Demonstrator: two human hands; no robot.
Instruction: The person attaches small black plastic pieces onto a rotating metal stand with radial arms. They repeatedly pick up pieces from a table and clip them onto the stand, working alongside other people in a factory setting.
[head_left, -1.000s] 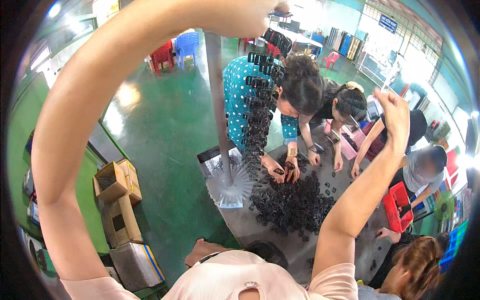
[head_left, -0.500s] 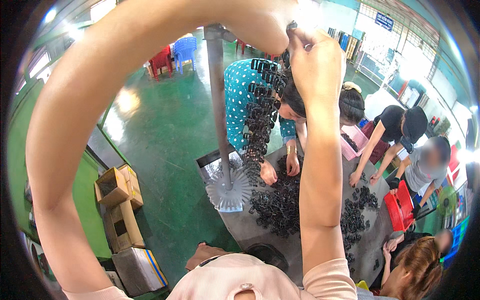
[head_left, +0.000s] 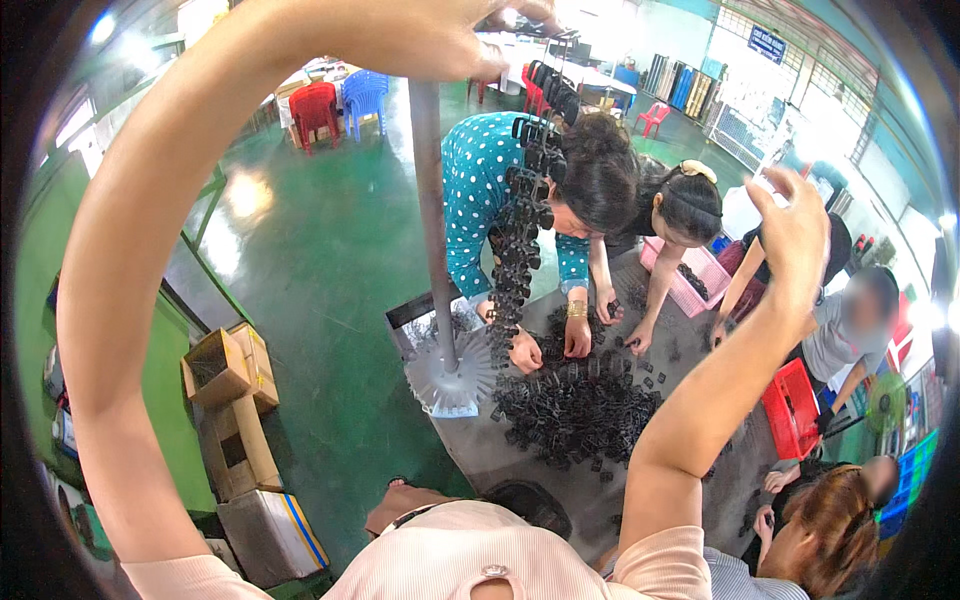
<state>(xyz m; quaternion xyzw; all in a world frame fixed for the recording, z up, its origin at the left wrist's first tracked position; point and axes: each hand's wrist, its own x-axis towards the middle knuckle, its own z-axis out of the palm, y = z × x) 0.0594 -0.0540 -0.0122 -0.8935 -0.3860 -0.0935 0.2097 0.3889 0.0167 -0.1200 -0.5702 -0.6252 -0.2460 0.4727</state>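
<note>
High at the top of the view my left hand [head_left: 468, 42] is closed around the dark metal top [head_left: 545, 30] of thin wires, partly cut off by the frame edge. Small black plastic clips [head_left: 520, 225] hang below it in a long column. My right hand [head_left: 795, 225] is raised on the right, fingers curved and apart, with nothing visible in it. A grey metal post [head_left: 432, 200] rises beside the clips from a round slotted metal disc [head_left: 450, 380]. A pile of loose black clips [head_left: 575, 410] covers part of the grey table [head_left: 480, 445].
Across the table, a person in a dotted teal shirt [head_left: 480, 165] and others handle clips. A pink basket [head_left: 690, 290] and a red basket [head_left: 790, 410] stand to the right. Cardboard boxes [head_left: 240, 450] are stacked on the left floor. Red and blue chairs [head_left: 364, 98] are farther back.
My right hand has let go of a small dark piece near the top and swung right and down, its fingers opening. My left hand has shifted slightly left. More of the clip pile shows.
</note>
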